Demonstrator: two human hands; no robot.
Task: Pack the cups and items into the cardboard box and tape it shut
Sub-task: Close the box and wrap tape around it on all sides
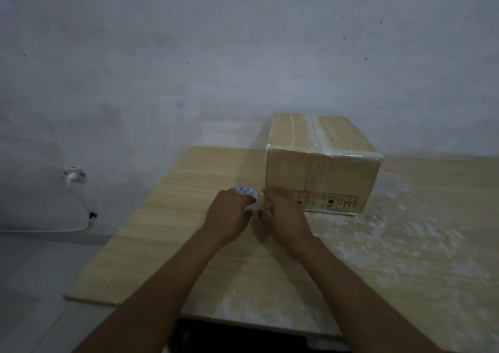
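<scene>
Left hand [229, 214] gripping tape roll [247, 192], right hand [283, 212] pinching its edge

- The cardboard box [321, 179] sits on the table [167, 244], at its far side, close to the wall [216, 55] behind.
- The tape roll [246, 191] is just left of the box's near left corner, in the left hand [229, 214].
- The right hand [283, 214] is beside the roll, before the box.
- A socket [73, 175] is on the wall, left of the table.
</scene>
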